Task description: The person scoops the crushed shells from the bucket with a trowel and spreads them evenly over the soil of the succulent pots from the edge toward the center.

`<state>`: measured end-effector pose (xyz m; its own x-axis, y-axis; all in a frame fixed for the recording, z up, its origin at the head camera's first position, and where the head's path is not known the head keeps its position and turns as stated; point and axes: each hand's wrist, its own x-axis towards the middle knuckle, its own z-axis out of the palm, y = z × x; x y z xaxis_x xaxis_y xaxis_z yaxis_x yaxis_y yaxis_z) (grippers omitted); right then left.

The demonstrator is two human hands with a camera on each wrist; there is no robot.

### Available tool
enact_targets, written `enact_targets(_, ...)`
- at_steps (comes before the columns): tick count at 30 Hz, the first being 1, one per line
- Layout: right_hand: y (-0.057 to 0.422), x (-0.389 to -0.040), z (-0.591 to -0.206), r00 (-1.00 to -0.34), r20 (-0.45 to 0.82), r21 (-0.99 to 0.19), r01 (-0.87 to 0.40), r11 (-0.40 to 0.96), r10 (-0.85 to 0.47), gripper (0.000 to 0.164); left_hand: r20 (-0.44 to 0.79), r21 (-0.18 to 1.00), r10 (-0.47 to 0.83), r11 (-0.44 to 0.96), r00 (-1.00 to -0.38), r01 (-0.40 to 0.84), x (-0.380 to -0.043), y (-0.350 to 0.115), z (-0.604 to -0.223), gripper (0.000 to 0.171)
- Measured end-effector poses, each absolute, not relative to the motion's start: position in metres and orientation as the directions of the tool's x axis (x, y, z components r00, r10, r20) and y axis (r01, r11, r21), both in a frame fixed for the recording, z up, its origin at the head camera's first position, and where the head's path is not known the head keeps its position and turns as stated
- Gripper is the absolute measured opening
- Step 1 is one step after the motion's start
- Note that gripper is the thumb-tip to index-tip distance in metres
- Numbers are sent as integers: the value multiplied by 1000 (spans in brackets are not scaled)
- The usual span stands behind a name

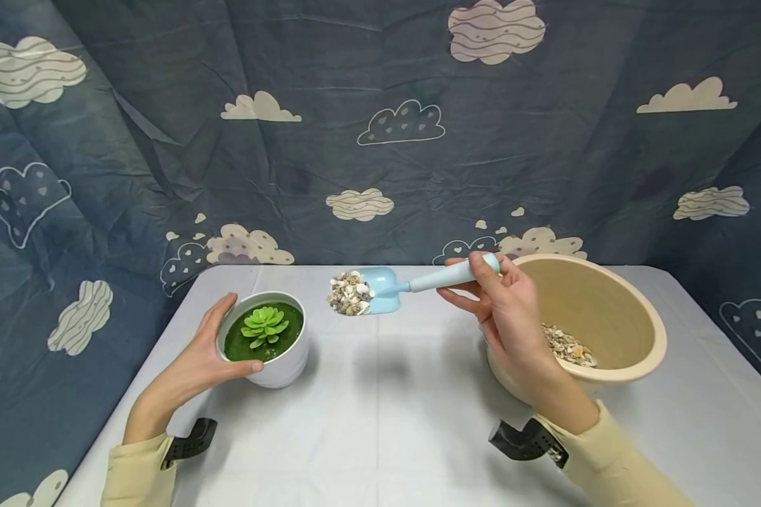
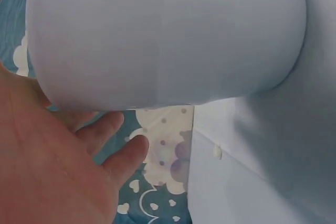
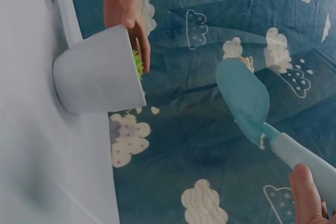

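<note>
In the head view, my right hand (image 1: 514,310) grips the pale handle of a light blue hand shovel (image 1: 387,289). Small shells and pebbles (image 1: 350,293) lie heaped toward the tip of its blade, which hangs level above the table. The shovel's underside (image 3: 244,95) faces the right wrist camera. On the left, a white flowerpot (image 1: 285,362) stands upright with a green succulent (image 1: 264,325) in it. My left hand (image 1: 196,359) holds the pot's rim, thumb at the near side and fingers at the far left. In the left wrist view the pot wall (image 2: 168,40) hides some fingertips.
A large beige tub (image 1: 634,317) stands at the right, behind my right hand, with more shells and pebbles (image 1: 567,345) at its bottom. A white cloth (image 1: 380,436) covers the table. Behind it hangs a dark blue curtain (image 1: 330,162) with cloud prints.
</note>
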<state>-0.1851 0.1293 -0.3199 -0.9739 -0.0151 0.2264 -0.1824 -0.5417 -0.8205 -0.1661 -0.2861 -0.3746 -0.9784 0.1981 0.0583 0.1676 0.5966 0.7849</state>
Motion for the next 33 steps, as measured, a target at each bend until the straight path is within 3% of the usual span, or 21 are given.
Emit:
enact_targets(17, 105, -201, -334, -984, 170, -823, -115, -556, -47, 27, -15, 882, 208, 463, -978, 85, -166, -294, -386, 115)
enact_targets(33, 79, -213, -343, -988, 131, -828, -67, -556, -76, 25, -45, 891, 199, 452, -979, 51, -168, -294, -387, 113)
